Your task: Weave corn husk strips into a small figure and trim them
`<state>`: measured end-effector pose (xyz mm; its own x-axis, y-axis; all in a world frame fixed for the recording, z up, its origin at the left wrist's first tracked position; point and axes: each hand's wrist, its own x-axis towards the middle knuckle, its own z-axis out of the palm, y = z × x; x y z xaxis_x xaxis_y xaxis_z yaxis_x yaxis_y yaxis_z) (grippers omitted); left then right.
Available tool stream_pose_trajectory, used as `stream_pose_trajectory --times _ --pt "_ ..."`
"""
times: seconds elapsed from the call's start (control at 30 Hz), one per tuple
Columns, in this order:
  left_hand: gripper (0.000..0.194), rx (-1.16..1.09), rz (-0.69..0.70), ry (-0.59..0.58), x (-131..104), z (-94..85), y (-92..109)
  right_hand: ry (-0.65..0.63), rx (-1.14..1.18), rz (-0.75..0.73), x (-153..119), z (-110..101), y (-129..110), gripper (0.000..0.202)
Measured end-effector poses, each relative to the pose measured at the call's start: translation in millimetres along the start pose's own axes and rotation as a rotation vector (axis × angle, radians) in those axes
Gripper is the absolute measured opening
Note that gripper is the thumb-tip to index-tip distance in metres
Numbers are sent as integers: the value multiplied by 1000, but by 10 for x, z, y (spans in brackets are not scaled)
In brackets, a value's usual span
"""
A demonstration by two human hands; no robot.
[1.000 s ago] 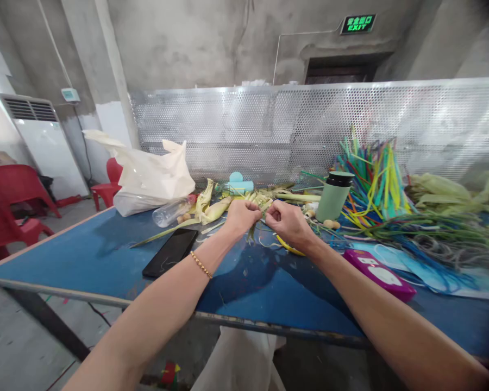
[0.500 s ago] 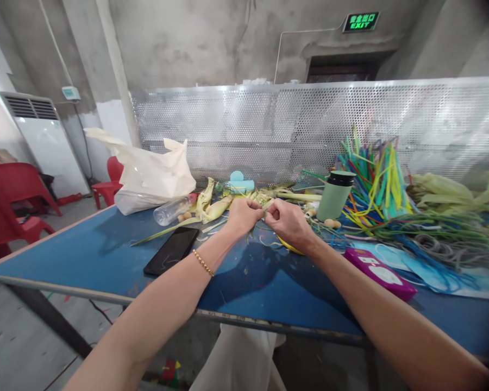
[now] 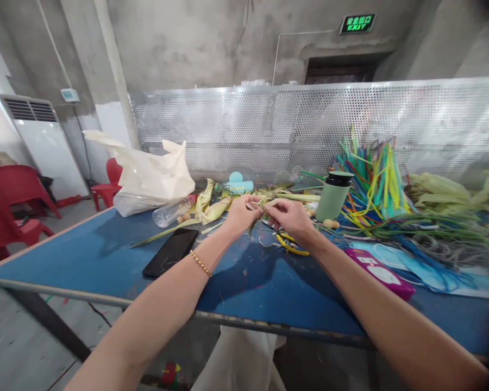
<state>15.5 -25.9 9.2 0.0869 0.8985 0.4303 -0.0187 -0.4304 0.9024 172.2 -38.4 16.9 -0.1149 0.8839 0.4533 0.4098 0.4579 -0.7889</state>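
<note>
My left hand [image 3: 241, 214] and my right hand [image 3: 290, 218] meet above the blue table, fingertips pinched close together. Between them is a small pale-green strip of corn husk [image 3: 262, 208], mostly hidden by the fingers. Pliers with yellow handles [image 3: 292, 247] lie on the table just below my right hand. Left of my left hand rest corn husks [image 3: 217, 210], and more husk pieces lie behind both hands. A black phone [image 3: 171, 252] lies near my left forearm.
A clear plastic bottle [image 3: 171, 212] and a cream bag [image 3: 155, 176] are at left. To the right stand a green tumbler [image 3: 333, 198], wooden balls [image 3: 330, 224], colourful strips [image 3: 381, 187], a magenta box [image 3: 377, 271] and coiled cords [image 3: 440, 250]. A perforated metal panel [image 3: 228, 130] runs behind.
The fingers of my right hand have loosened slightly and spread, and that hand has shifted a little, showing more of the yellow pliers handles. My left hand stays nearly in place.
</note>
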Motion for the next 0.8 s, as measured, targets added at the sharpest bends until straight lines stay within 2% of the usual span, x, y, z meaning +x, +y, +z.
stream_pose_trajectory --times 0.17,0.27,0.4,0.57,0.7,0.8 --pt "26 -129 -165 -155 -29 3 9 111 94 -18 -5 2 2 25" --pt "28 -242 -195 -209 -39 8 -11 129 118 -11 -4 -17 3 25" --pt "22 -283 -158 -226 -67 18 21 68 168 6 10 -25 39 26" --pt "19 -95 -139 -179 -97 20 77 15 177 22 17 -40 59 26" --pt "20 26 -94 -105 -58 37 -6 -21 125 38 18 -69 58 28" --pt "21 77 -43 -98 -27 50 -76 -52 120 57 26 -93 76 32"
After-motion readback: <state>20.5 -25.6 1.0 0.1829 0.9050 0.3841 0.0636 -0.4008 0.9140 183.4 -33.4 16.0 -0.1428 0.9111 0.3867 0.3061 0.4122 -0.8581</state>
